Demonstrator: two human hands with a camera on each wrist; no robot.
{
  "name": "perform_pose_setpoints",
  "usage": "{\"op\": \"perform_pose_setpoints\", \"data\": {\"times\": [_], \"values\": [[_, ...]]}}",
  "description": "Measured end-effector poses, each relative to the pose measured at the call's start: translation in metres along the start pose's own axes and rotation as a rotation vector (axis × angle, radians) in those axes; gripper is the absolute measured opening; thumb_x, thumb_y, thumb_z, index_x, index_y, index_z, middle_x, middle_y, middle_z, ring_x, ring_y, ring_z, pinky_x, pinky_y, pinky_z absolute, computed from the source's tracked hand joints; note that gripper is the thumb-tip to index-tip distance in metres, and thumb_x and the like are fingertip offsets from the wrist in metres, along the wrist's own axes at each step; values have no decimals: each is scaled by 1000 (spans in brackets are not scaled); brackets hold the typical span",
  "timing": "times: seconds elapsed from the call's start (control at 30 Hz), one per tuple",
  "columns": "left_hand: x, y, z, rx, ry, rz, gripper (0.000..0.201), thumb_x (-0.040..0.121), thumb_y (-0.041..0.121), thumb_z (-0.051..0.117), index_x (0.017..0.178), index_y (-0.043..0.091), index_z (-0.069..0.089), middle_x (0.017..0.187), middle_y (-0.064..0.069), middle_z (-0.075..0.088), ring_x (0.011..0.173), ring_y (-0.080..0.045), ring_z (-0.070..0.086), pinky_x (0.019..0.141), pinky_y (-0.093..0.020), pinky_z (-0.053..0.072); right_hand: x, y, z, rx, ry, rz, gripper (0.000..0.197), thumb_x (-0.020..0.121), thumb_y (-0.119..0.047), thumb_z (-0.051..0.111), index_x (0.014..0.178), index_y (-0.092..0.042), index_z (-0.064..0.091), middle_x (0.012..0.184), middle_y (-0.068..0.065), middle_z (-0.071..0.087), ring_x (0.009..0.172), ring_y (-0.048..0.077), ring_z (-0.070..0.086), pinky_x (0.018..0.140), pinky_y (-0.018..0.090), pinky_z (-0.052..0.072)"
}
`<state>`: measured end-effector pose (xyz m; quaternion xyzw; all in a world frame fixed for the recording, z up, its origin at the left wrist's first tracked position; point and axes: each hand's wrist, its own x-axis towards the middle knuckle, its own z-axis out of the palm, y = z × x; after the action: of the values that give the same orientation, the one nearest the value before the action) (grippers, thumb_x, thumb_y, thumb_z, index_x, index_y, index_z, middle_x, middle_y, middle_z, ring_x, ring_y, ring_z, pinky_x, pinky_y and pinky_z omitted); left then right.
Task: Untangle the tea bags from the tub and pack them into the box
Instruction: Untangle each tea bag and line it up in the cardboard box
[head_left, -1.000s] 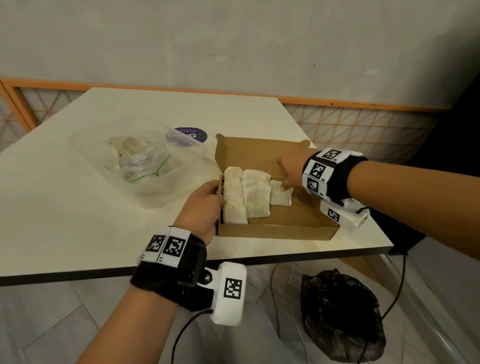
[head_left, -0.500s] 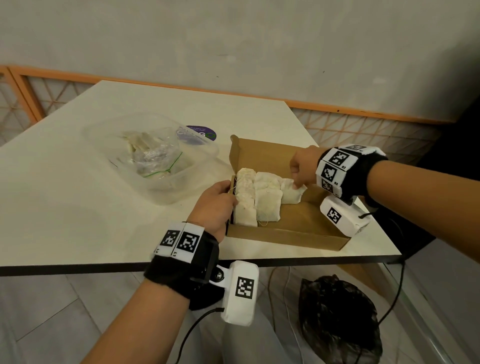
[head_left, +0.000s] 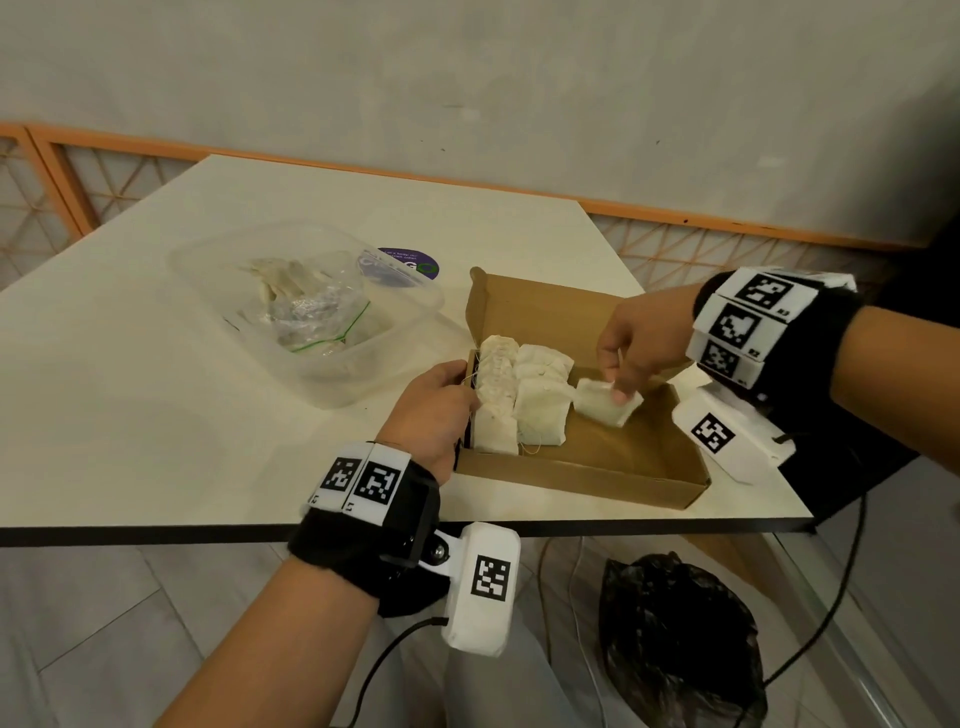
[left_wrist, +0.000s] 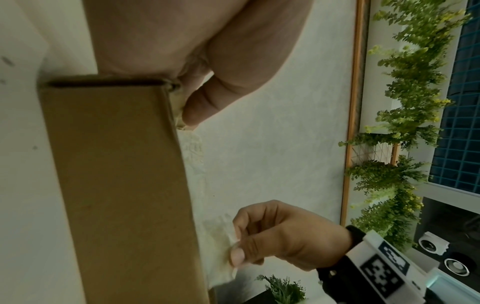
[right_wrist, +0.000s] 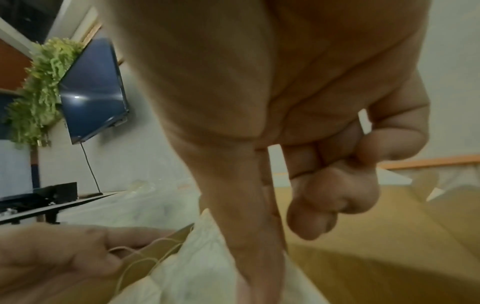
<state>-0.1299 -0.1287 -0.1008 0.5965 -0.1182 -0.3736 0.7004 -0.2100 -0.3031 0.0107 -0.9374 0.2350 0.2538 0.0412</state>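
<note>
An open brown cardboard box sits near the table's front right corner. Several white tea bags lie in rows at its left end. My right hand reaches in from the right and pinches one tea bag by its top edge, holding it tilted beside the rows. The left wrist view shows the same pinch on the tea bag. My left hand grips the box's left wall, with the thumb hooked over the rim. A clear plastic tub left of the box holds more tea bags and a zip bag.
A purple round sticker lies on the table behind the tub. The table's front edge runs just below my left wrist. A black plastic bag and cables lie on the floor below. An orange lattice rail borders the far side.
My right hand has risen from resting on the rightmost tea bag and now pinches it, lifted and tilted. The left hand has stayed on the box wall.
</note>
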Motion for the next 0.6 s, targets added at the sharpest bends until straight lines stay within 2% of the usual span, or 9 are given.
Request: {"op": "perform_pose_setpoints", "data": {"times": [0.1, 0.2, 0.3, 0.37, 0.47, 0.6], "values": [[2, -1, 0, 0, 4, -4, 53, 84, -15, 35, 131, 4, 53, 121, -14, 65, 109, -29, 63, 94, -45, 52, 6, -3, 12, 10, -74, 22, 16, 73, -24, 76, 69, -24, 61, 67, -8, 58, 64, 7, 49, 61, 20, 41], [1, -1, -1, 10, -2, -12, 54, 84, -14, 35, 130, 5, 53, 120, -13, 65, 109, -29, 63, 92, -44, 53, 18, 0, 17, 45, 25, 43, 13, 75, -21, 75, 72, -19, 62, 69, -7, 57, 66, 7, 49, 61, 19, 39], [-1, 1, -2, 19, -7, -19, 54, 84, -14, 35, 131, 5, 53, 121, -13, 65, 110, -29, 63, 93, -44, 52, 25, 3, 16, 26, 116, 78, 18, 74, -22, 75, 86, -11, 67, 75, -3, 58, 76, 13, 50, 61, 21, 38], [1, 0, -3, 20, -9, -19, 54, 84, -13, 35, 132, 5, 52, 122, -13, 64, 111, -29, 62, 95, -45, 51, 28, 5, 16, 66, 142, 92, 14, 74, -20, 76, 79, -12, 65, 72, -3, 56, 75, 13, 49, 60, 22, 39], [2, 0, -3, 14, -11, -18, 56, 83, -13, 36, 134, 5, 50, 124, -13, 63, 113, -29, 61, 97, -46, 50, 30, 7, 15, 50, 169, 124, 16, 75, -23, 75, 72, -15, 61, 71, -3, 57, 77, 15, 52, 70, 27, 43], [2, 0, -2, 23, -8, -15, 57, 82, -13, 37, 135, 6, 50, 126, -12, 62, 114, -29, 60, 97, -46, 49, 29, 7, 18, 23, 186, 144, 27, 76, -30, 73, 90, -8, 67, 85, 3, 60, 82, 17, 51, 74, 28, 42]]}}
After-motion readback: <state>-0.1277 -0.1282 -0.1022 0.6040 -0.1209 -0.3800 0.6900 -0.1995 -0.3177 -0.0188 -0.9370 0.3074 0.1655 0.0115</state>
